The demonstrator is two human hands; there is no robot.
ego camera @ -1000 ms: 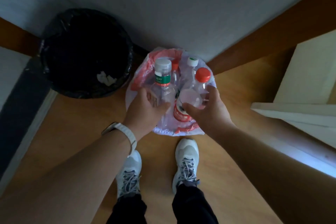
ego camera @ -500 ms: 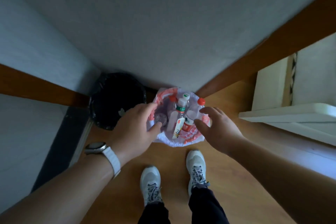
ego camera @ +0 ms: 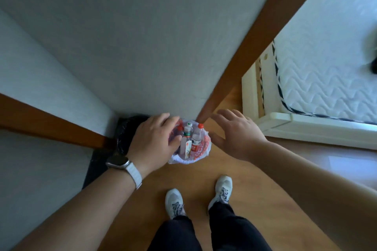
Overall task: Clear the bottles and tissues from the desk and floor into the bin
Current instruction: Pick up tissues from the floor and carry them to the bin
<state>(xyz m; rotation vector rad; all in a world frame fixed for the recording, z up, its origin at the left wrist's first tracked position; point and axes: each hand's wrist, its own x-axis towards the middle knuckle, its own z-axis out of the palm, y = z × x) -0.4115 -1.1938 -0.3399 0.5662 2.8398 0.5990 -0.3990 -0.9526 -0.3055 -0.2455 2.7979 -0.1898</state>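
Observation:
A white plastic bag with red print [ego camera: 203, 150] stands on the wood floor in the corner, holding several clear bottles. One bottle has a white cap and green label [ego camera: 188, 130], another a red cap [ego camera: 197, 135]. My left hand [ego camera: 155, 138], with a watch on its wrist, hovers over the bag's left side with loosely bent fingers and hides part of it; I see nothing in it. My right hand [ego camera: 236, 132] is spread open above the floor just right of the bag. A black-lined bin [ego camera: 123, 134] sits left of the bag, mostly hidden by my left hand.
Grey walls with a brown wooden rail meet in the corner behind the bag. A cream bed frame [ego camera: 306, 127] with a white quilted mattress [ego camera: 326, 63] stands at the right. My two white shoes [ego camera: 174, 201] are on the floor below the bag.
Both hands have let go of the bottles and lifted away from the bag. The view has risen and pulled back, so bag and bin look smaller and the bed has come into sight.

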